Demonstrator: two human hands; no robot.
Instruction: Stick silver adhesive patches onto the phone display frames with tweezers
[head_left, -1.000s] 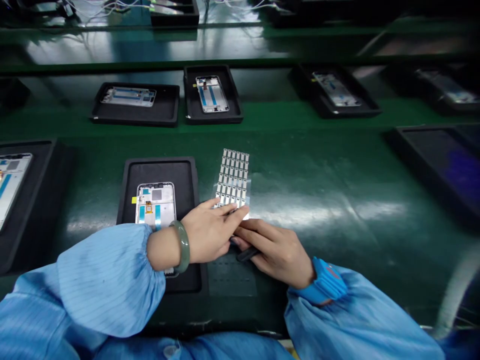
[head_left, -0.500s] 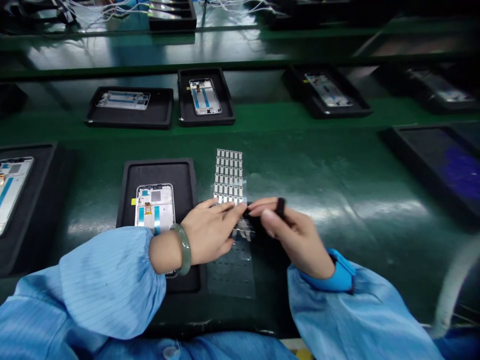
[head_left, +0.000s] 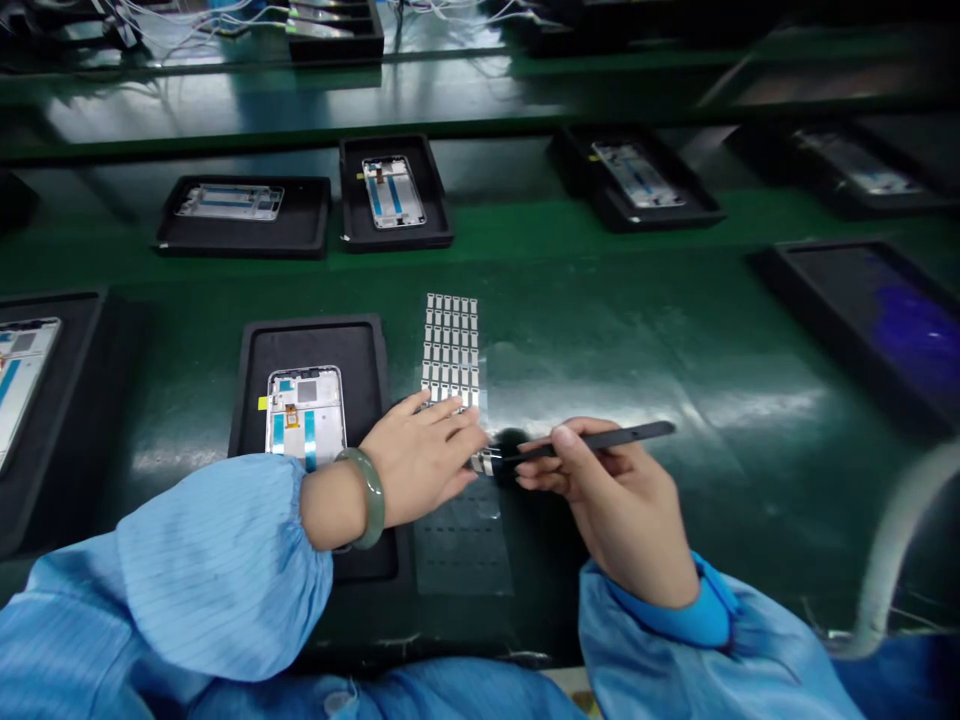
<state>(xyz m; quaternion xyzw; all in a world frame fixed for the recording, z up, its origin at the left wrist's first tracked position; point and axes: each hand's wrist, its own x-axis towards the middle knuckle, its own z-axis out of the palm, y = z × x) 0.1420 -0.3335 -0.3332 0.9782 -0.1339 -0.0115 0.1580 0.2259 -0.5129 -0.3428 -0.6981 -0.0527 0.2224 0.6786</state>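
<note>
My left hand (head_left: 421, 452) lies spread, palm down, across a clear sheet (head_left: 461, 560) whose upper part carries rows of small silvery stickers (head_left: 452, 340). Black tweezers (head_left: 634, 434) are pinched between the thumb and fingers of my right hand (head_left: 619, 495), their tips pointing left at the sheet's right edge, beside a few stickers near my left fingertips. Whether the tips grip a sticker cannot be made out. A phone frame (head_left: 328, 420) with blue strips and a yellow tab lies in a black tray (head_left: 255, 350), partly hidden under my left wrist.
Black trays with phone frames stand along the back, one being a tray (head_left: 442, 228) near the middle. Another tray (head_left: 82, 330) is at the left edge. A dark tray (head_left: 810, 290) with a purple sheen lies at right, above a pale hose (head_left: 892, 540).
My right hand has moved right and down, and the tweezers now show lengthwise in its grip. My left hand's fingers are spread a little more. The view has shifted slightly.
</note>
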